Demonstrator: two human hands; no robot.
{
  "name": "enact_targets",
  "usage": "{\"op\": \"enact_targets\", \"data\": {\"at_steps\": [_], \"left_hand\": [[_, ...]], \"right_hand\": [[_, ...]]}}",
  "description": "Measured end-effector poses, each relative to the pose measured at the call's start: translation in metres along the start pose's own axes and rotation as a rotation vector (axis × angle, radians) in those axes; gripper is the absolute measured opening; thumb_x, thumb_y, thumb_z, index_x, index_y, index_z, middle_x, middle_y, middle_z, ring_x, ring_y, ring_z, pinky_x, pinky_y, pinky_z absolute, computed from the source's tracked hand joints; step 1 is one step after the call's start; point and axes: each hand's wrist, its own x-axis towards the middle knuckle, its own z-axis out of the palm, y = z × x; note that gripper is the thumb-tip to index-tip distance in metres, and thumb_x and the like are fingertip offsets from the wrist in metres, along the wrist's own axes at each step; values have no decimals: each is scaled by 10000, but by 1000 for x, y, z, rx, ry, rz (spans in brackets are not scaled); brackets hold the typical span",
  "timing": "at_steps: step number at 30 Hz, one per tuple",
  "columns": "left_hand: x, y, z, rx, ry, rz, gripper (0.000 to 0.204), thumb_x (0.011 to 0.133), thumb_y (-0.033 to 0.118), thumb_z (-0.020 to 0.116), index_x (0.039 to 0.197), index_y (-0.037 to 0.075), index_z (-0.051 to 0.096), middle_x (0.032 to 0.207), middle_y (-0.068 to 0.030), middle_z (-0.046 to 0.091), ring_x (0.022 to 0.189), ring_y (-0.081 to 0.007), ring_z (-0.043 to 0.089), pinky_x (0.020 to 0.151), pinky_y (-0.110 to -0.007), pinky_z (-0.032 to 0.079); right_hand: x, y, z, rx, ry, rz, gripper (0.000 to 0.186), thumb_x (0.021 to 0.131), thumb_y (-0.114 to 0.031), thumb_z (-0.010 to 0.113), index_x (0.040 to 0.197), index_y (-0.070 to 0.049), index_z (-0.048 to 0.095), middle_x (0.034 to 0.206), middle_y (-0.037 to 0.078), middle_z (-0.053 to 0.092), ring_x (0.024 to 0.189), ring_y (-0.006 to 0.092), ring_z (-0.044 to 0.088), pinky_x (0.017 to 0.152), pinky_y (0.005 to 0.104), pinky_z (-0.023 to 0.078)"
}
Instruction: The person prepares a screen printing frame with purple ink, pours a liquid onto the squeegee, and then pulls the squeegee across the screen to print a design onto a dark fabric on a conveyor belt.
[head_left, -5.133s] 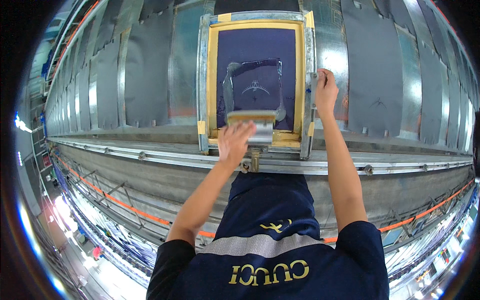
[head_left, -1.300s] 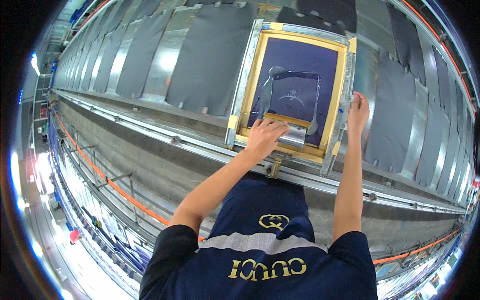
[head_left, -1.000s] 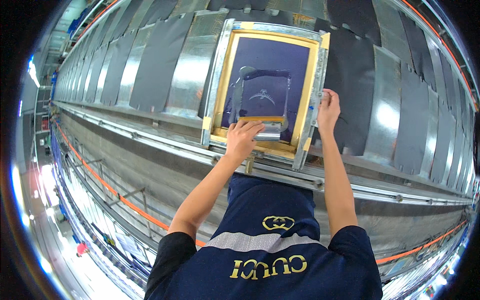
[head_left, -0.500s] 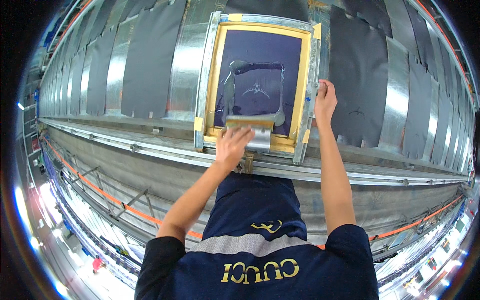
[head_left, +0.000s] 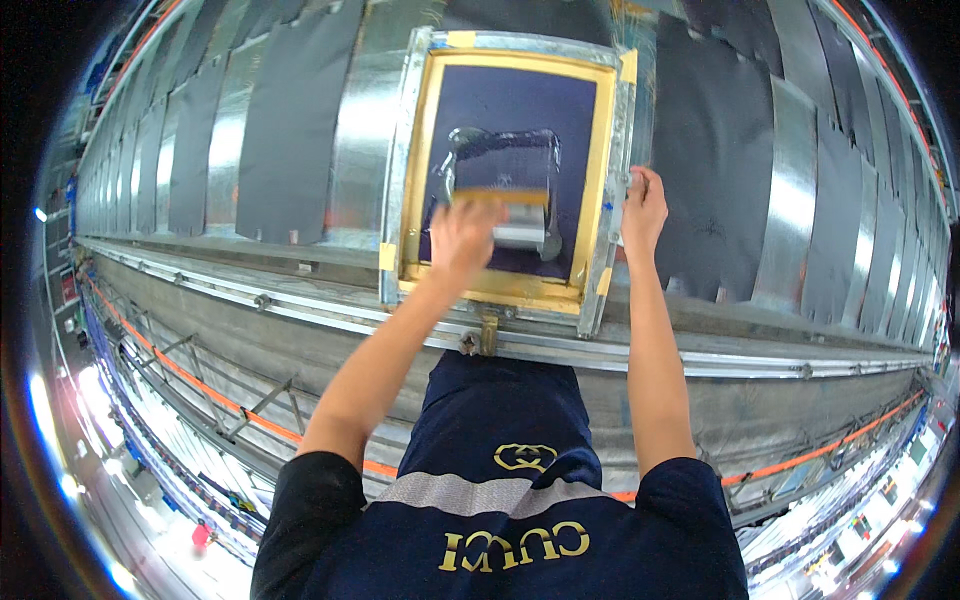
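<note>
A metal-framed screen point(head_left: 393, 180) with a yellow-taped border holds dark purple mesh point(head_left: 515, 100), marked by a glossy ridge of liquid around a faint motif. My left hand point(head_left: 462, 232), blurred by motion, grips a silver squeegee point(head_left: 520, 228) with an amber blade, lying across the lower middle of the mesh and partly covering the motif. My right hand point(head_left: 645, 208) has its fingers curled on fittings along the screen's right side rail, near its middle.
Long rows of dark grey panels point(head_left: 280, 120) lie on shiny metal plates either side of the screen. A metal rail point(head_left: 720, 365) runs along the near edge, above an orange bar point(head_left: 780, 460). A distant person in red point(head_left: 200, 537) shows at lower left.
Since half a second ago my left hand and the squeegee have moved away from me, up the mesh from the lower border. My right hand remains on the frame's side.
</note>
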Motion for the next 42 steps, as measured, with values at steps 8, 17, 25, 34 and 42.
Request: {"op": "enact_targets", "data": {"at_steps": [8, 17, 25, 34, 42], "left_hand": [[54, -22, -18, -280, 47, -106, 300, 763, 30, 689, 982, 188, 818, 949, -61, 788, 857, -294, 719, 743, -433, 577], [27, -6, 6, -69, -35, -87, 325, 762, 31, 705, 1017, 209, 800, 1071, 11, 769, 999, -242, 685, 857, -436, 532], [-76, 11, -26, -198, -53, 47, 475, 767, 57, 743, 1225, 180, 738, 1325, 32, 710, 1180, -222, 653, 948, -417, 510], [-128, -138, -107, -191, -27, -54, 599, 737, 36, 712, 1315, 193, 713, 1409, 28, 678, 1262, -221, 626, 987, -404, 484], [-191, -356, -171, -159, -60, -69, 552, 736, 34, 733, 1274, 157, 730, 1376, 19, 697, 1230, -231, 629, 947, -412, 475]], "right_hand": [[0, -10, 1, -37, -6, -85, 191, 1086, -206, 551, 1163, -73, 665, 728, 141, 616, 622, 244, 591, 636, 415, 466], [-2, 0, 4, 78, -23, -46, 175, 1079, -194, 560, 1167, -89, 670, 670, 83, 546, 590, 180, 518, 600, 386, 437], [1, -19, -3, 38, -5, -133, 195, 1070, -193, 569, 1152, -73, 698, 740, 55, 613, 573, 138, 525, 572, 336, 440], [-96, -130, 148, 251, -13, -232, 198, 1095, -226, 562, 1160, -70, 665, 702, -12, 518, 581, 84, 492, 545, 295, 418], [-193, -200, 347, 263, -55, -166, 196, 1097, -212, 534, 1178, -79, 653, 691, 34, 538, 573, 126, 503, 560, 342, 427]]}}
